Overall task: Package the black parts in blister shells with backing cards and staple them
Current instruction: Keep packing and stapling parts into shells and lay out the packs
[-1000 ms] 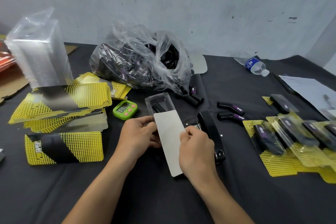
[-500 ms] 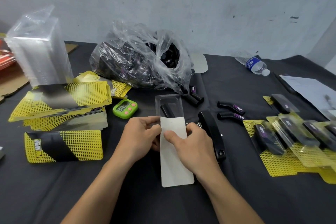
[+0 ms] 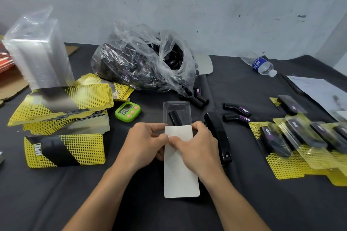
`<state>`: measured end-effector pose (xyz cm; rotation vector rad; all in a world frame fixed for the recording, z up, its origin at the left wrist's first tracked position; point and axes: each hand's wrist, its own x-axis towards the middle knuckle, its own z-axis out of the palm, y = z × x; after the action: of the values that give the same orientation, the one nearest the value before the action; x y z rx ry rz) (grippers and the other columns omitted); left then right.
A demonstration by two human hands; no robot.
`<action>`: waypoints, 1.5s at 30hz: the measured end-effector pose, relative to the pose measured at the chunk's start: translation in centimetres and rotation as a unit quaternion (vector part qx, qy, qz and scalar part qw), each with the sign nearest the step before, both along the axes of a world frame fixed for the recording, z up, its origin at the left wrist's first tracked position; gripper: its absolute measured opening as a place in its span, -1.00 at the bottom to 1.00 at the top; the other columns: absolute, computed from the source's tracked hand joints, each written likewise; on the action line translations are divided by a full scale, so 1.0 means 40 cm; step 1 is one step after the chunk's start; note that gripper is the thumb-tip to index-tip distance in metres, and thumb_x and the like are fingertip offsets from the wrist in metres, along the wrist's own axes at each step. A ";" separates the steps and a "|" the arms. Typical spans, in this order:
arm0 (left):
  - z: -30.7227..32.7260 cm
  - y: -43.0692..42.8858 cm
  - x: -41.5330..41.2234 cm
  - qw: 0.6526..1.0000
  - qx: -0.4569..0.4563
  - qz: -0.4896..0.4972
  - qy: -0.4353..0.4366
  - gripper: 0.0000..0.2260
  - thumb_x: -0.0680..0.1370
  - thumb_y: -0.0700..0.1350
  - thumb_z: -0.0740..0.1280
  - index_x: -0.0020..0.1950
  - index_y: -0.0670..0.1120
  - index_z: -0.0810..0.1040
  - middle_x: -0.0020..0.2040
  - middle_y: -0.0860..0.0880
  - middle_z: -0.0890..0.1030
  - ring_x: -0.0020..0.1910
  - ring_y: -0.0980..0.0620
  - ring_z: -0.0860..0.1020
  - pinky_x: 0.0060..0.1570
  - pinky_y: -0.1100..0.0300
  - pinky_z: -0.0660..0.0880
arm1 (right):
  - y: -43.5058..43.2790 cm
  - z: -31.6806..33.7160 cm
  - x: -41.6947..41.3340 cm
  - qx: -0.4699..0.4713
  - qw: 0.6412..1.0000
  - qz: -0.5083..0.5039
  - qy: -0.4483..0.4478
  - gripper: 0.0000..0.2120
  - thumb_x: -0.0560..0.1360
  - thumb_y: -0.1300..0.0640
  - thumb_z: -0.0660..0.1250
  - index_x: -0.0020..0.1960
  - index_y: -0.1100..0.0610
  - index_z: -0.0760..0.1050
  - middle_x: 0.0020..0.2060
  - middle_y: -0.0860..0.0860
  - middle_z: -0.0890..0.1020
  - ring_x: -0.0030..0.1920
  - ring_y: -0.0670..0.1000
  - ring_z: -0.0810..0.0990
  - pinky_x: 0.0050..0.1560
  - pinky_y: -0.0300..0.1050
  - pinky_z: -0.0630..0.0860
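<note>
A clear blister shell (image 3: 176, 110) lies on the black cloth with a black part (image 3: 175, 118) inside it. A white backing card (image 3: 180, 172), blank side up, covers the shell's near end and reaches toward me. My left hand (image 3: 144, 140) pinches the card's left edge near its top. My right hand (image 3: 197, 144) grips the card's right edge, thumb pressed on its face. A black stapler (image 3: 218, 137) lies just right of my right hand. Two loose black parts (image 3: 236, 113) lie beyond it.
A plastic bag of black parts (image 3: 144, 65) sits behind. Stacks of yellow-black cards (image 3: 62, 107) and clear shells (image 3: 37, 54) stand left, with a green timer (image 3: 127, 111). Packed blisters (image 3: 300, 140) lie right, with a water bottle (image 3: 261, 64) and paper sheets (image 3: 319, 92).
The card turned from a slant to straight and slid along the shell. Both hands shifted up to its top end, and the shell moved slightly right.
</note>
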<state>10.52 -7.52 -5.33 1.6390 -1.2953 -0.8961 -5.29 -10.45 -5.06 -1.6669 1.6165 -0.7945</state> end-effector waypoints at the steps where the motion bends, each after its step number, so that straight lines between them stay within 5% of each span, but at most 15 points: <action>1: -0.001 0.000 0.000 1.000 0.003 0.007 -0.017 -0.66 0.53 -0.24 0.36 0.10 0.22 0.60 -0.32 0.01 0.73 -0.43 -0.02 0.68 -0.40 0.25 0.59 | 0.000 -0.002 0.002 -0.006 1.000 0.003 0.008 -0.57 0.34 -0.21 0.57 0.01 -0.06 0.44 -0.12 -0.14 0.62 -0.15 -0.16 0.59 -0.32 -0.27 0.43; 7: 0.002 0.007 -0.021 0.990 -0.002 0.050 -0.131 -0.58 0.51 -0.05 0.46 0.38 0.06 0.61 -0.34 0.20 0.69 -0.43 0.22 0.63 -0.34 0.28 0.61 | 0.004 -0.017 0.011 -0.024 0.999 0.006 0.038 -0.56 0.38 -0.21 0.52 0.06 -0.05 0.39 -0.11 -0.12 0.59 -0.08 0.02 0.60 -0.24 -0.10 0.43; 15: 0.009 0.010 -0.017 0.991 -0.012 0.063 -0.115 -0.55 0.50 -0.07 0.38 0.40 0.13 0.59 -0.30 0.18 0.67 -0.37 0.12 0.63 -0.24 0.18 0.61 | -0.003 -0.015 -0.022 -0.002 0.996 0.060 -0.063 -0.84 0.52 -0.02 0.41 -0.04 -0.09 0.41 -0.26 -0.10 0.65 -0.25 -0.30 0.59 -0.42 -0.42 0.39; 18: 0.010 0.007 -0.012 0.988 -0.014 0.074 -0.135 -0.52 0.50 -0.06 0.39 0.43 0.15 0.55 -0.31 0.21 0.66 -0.34 0.17 0.63 -0.36 0.31 0.56 | -0.003 -0.005 -0.023 0.030 0.992 0.086 -0.082 -0.79 0.49 0.07 0.37 0.03 -0.18 0.41 -0.30 -0.03 0.69 -0.34 -0.11 0.64 -0.39 -0.18 0.49; 22: 0.000 0.005 -0.010 0.979 -0.028 0.100 -0.174 -0.49 0.49 -0.06 0.36 0.46 0.14 0.52 -0.32 0.12 0.65 -0.33 0.24 0.57 -0.42 0.45 0.37 | -0.002 -0.004 -0.024 0.064 0.982 0.118 -0.131 -0.61 0.46 0.22 0.34 0.13 -0.23 0.44 -0.22 0.12 0.74 -0.17 0.21 0.71 -0.17 0.17 0.64; 26: -0.002 0.003 -0.007 0.987 -0.027 0.097 -0.126 -0.49 0.50 -0.10 0.37 0.46 0.13 0.53 -0.36 0.13 0.64 -0.25 0.31 0.59 -0.37 0.47 0.47 | -0.001 -0.010 -0.022 0.062 0.979 0.116 -0.154 -0.58 0.48 0.26 0.35 0.21 -0.17 0.46 -0.24 0.05 0.76 -0.21 0.14 0.75 -0.14 0.16 0.67; 30: 0.002 0.002 0.011 0.994 -0.008 0.070 -0.088 -0.47 0.49 -0.13 0.38 0.45 0.15 0.53 -0.28 0.12 0.69 -0.33 0.05 0.65 -0.34 0.20 0.61 | 0.000 -0.012 -0.019 0.055 0.978 0.110 -0.170 -0.59 0.49 0.27 0.33 0.15 -0.21 0.48 -0.25 0.10 0.75 -0.19 0.23 0.72 -0.20 0.20 0.65; 37: 0.003 -0.001 0.016 0.995 0.008 0.005 -0.102 -0.29 0.42 -0.15 0.43 0.57 0.14 0.38 -0.29 0.15 0.68 -0.32 0.26 0.58 -0.37 0.44 0.42 | 0.002 -0.023 -0.011 0.027 0.980 0.080 -0.182 -0.56 0.52 0.25 0.33 0.02 -0.36 0.49 -0.27 0.14 0.73 -0.21 0.24 0.69 -0.25 0.15 0.64; 42: -0.002 -0.001 0.018 0.999 -0.002 0.004 -0.044 -0.50 0.40 -0.03 0.38 0.27 0.41 0.54 -0.25 0.11 0.71 -0.35 0.11 0.66 -0.33 0.23 0.59 | -0.007 -0.027 -0.015 0.015 0.985 0.065 -0.162 -0.86 0.53 0.12 0.41 -0.02 -0.09 0.49 -0.35 0.12 0.69 -0.37 0.15 0.62 -0.33 0.07 0.56; 45: -0.007 -0.007 0.017 0.998 -0.009 0.018 0.055 -0.60 0.49 -0.15 0.41 0.23 0.28 0.58 -0.21 0.02 0.75 -0.36 -0.01 0.70 -0.37 0.21 0.58 | -0.013 -0.027 -0.015 0.019 0.985 0.058 -0.161 -0.87 0.55 0.08 0.41 -0.08 0.00 0.46 -0.30 0.19 0.69 -0.38 0.10 0.56 -0.34 -0.03 0.47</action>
<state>11.19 -7.82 -5.60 1.5728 -1.1924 -0.9365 -5.90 -10.98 -6.13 -1.5016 1.2915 -0.9156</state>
